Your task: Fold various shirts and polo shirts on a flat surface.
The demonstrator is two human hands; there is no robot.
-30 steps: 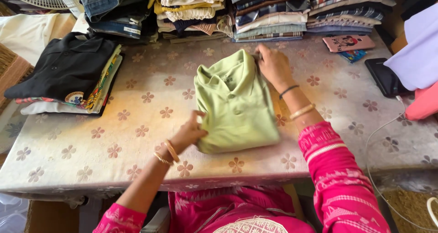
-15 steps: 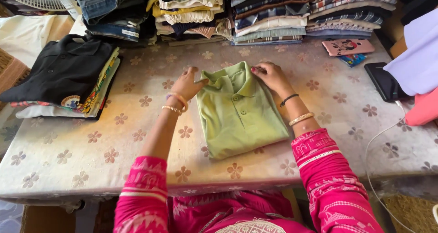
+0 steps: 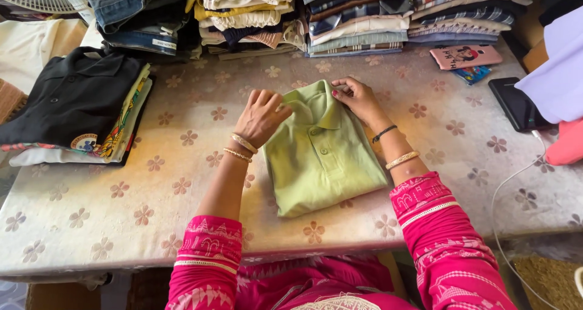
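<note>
A folded light green polo shirt (image 3: 322, 155) lies in the middle of the flower-patterned table cover (image 3: 121, 207), right in front of me, and I place everything by it. My left hand (image 3: 261, 117) rests on the shirt's upper left corner beside the collar, fingers curled down onto the cloth; I cannot tell whether they pinch a fold or only press it flat. My right hand (image 3: 357, 98) is at the upper right corner of the collar, fingertips bent and nipping the collar's edge lightly. Left of the shirt sits a pile topped by a black shirt (image 3: 73, 97). Beyond it, along the far edge, stand stacks of folded clothes (image 3: 358, 18) and jeans (image 3: 133, 12). To its right lie a pink case (image 3: 464, 56) and a dark phone (image 3: 516, 103) with a white cable (image 3: 504, 188) trailing toward me.
</note>
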